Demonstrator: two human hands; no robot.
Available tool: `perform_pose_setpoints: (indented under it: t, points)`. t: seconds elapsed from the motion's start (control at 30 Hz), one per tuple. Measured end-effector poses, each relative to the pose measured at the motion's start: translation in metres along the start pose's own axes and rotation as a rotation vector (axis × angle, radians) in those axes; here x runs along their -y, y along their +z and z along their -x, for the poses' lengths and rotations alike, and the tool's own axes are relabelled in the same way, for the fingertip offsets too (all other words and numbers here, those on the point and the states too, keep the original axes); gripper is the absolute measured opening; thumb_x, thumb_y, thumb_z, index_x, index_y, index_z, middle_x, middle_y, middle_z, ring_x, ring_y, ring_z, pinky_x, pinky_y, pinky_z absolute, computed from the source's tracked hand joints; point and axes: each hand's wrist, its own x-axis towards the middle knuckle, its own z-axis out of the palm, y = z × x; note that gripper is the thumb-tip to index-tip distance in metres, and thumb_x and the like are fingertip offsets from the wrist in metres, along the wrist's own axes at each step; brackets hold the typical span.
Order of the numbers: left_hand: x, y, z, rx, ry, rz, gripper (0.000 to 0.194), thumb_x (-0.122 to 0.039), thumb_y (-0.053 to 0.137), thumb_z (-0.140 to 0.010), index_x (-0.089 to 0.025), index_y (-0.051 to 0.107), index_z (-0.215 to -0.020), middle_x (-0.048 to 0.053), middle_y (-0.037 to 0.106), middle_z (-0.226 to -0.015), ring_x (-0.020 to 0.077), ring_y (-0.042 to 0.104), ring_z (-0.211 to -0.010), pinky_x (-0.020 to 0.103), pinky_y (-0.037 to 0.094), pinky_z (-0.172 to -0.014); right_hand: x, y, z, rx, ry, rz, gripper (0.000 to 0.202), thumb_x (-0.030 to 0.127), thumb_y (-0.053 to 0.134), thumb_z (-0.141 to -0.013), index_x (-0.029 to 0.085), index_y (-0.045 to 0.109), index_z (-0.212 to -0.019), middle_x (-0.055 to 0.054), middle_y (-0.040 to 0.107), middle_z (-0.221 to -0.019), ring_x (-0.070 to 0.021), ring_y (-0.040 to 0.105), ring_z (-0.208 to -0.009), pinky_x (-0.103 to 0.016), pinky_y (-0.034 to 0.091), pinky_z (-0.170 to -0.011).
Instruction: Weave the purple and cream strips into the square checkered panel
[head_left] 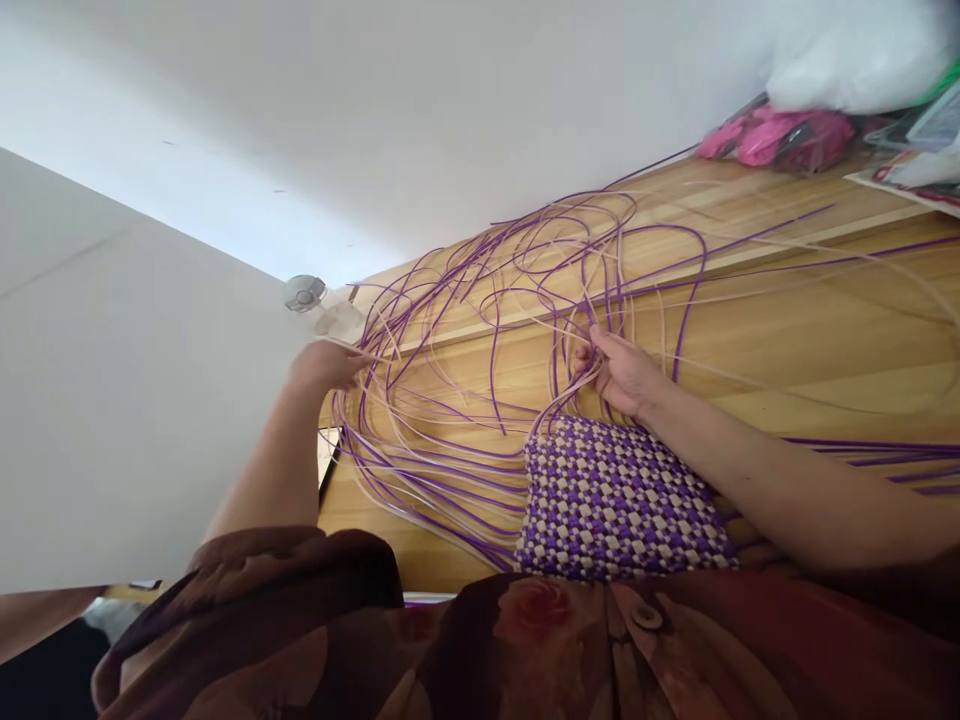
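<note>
A woven panel (622, 500) in a purple and cream checked pattern lies close to my body. Long purple and cream cords (450, 480) run out from its edges and tangle across the wood. My left hand (328, 365), out to the left, is closed with its fingers pinched on a cream cord that stretches toward the middle. Just above the panel's far edge, my right hand (621, 372) is closed around a bunch of purple and cream cords. Its exact grip on single cords is partly hidden by the fingers.
The wooden table (825, 350) has a raised step along its back, by a white wall (450, 120). Pink items in clear plastic (780, 138) and a white bag (855, 60) sit at the back right. A clear container with a grey top (305, 293) stands at the far left corner.
</note>
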Motion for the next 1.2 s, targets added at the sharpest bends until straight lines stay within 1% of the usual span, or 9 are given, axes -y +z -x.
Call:
perform_pose_setpoints:
  t: [0.13, 0.23, 0.47, 0.63, 0.73, 0.8, 0.87, 0.97, 1.2]
  points:
    - [-0.052, 0.041, 0.058, 0.478, 0.382, 0.587, 0.049, -0.057, 0.061, -0.083, -0.018, 0.074, -0.109, 0.012, 0.076, -0.102, 0.0229, 0.072, -0.091, 0.025, 0.051, -0.063, 0.002, 0.001, 0.002, 0.024, 0.017, 0.007, 0.017, 0.021, 0.045, -0.099, 0.015, 0.059, -0.092, 0.001, 0.061, -0.063, -0.0094, 0.059, -0.050, -0.020, 0.052, -0.049]
    - [-0.078, 0.078, 0.098, 0.701, 0.492, 0.759, 0.046, -0.055, 0.059, -0.087, -0.015, 0.074, -0.103, 0.013, 0.075, -0.103, 0.0220, 0.071, -0.095, 0.021, 0.048, -0.060, 0.004, 0.002, 0.004, 0.054, 0.024, 0.015, 0.016, 0.020, 0.047, -0.097, 0.015, 0.061, -0.093, 0.001, 0.063, -0.066, -0.0103, 0.061, -0.051, -0.021, 0.053, -0.049]
    - [-0.083, 0.104, 0.125, 0.881, 0.458, 0.935, 0.051, -0.048, 0.064, -0.087, -0.020, 0.063, -0.129, 0.013, 0.071, -0.118, 0.0222, 0.069, -0.100, 0.021, 0.047, -0.063, 0.002, -0.002, 0.004, 0.127, 0.016, 0.061, 0.013, 0.019, 0.053, -0.091, 0.017, 0.063, -0.100, -0.001, 0.066, -0.074, -0.0118, 0.062, -0.054, -0.023, 0.054, -0.049]
    - [-0.073, 0.102, 0.104, 0.776, 0.414, 0.934, 0.050, -0.048, 0.066, -0.084, -0.017, 0.067, -0.123, 0.013, 0.074, -0.108, 0.0173, 0.070, -0.083, 0.021, 0.044, -0.057, -0.001, -0.005, 0.001, 0.149, -0.007, 0.088, 0.016, 0.010, 0.058, -0.084, 0.018, 0.061, -0.097, 0.001, 0.064, -0.073, -0.0106, 0.061, -0.055, -0.021, 0.054, -0.050]
    - [-0.062, 0.101, 0.074, 0.388, 0.326, 0.888, 0.043, -0.046, 0.063, -0.084, -0.015, 0.072, -0.112, 0.012, 0.075, -0.097, 0.0163, 0.067, -0.074, 0.025, 0.046, -0.061, -0.002, -0.006, 0.000, 0.143, -0.001, 0.097, 0.015, 0.011, 0.060, -0.083, 0.018, 0.061, -0.096, 0.001, 0.063, -0.072, -0.0108, 0.061, -0.056, -0.021, 0.053, -0.050]
    - [-0.058, 0.098, 0.050, 0.074, 0.329, 0.734, 0.034, -0.039, 0.062, -0.085, -0.016, 0.075, -0.106, 0.011, 0.075, -0.103, 0.0204, 0.068, -0.091, 0.030, 0.051, -0.079, -0.002, -0.006, -0.001, 0.135, -0.003, 0.098, 0.016, 0.010, 0.060, -0.082, 0.018, 0.062, -0.096, 0.001, 0.063, -0.072, -0.0103, 0.061, -0.058, -0.020, 0.054, -0.052]
    - [-0.058, 0.094, 0.027, -0.093, 0.370, 0.509, 0.030, -0.033, 0.059, -0.086, -0.018, 0.076, -0.105, 0.011, 0.070, -0.121, 0.0236, 0.062, -0.115, 0.035, 0.044, -0.101, -0.003, -0.007, -0.002, 0.132, -0.002, 0.100, 0.017, 0.010, 0.060, -0.083, 0.018, 0.062, -0.097, 0.000, 0.063, -0.073, -0.0102, 0.062, -0.059, -0.020, 0.055, -0.054]
    - [-0.066, 0.094, 0.002, -0.047, 0.382, 0.332, 0.023, -0.026, 0.063, -0.082, -0.020, 0.079, -0.096, 0.009, 0.067, -0.130, 0.0266, 0.056, -0.126, 0.036, 0.037, -0.110, -0.003, -0.009, -0.003, 0.135, 0.006, 0.102, 0.016, 0.010, 0.061, -0.083, 0.018, 0.062, -0.097, 0.000, 0.063, -0.073, -0.0103, 0.061, -0.059, -0.020, 0.055, -0.054]
    - [-0.074, 0.097, -0.018, 0.076, 0.263, 0.318, 0.008, -0.022, 0.074, -0.070, -0.017, 0.078, -0.076, 0.009, 0.076, -0.084, 0.0275, 0.067, -0.093, 0.035, 0.049, -0.088, -0.001, -0.007, -0.002, 0.112, 0.020, 0.104, 0.019, 0.009, 0.062, -0.081, 0.017, 0.065, -0.097, -0.001, 0.063, -0.073, -0.0111, 0.061, -0.062, -0.020, 0.056, -0.056]
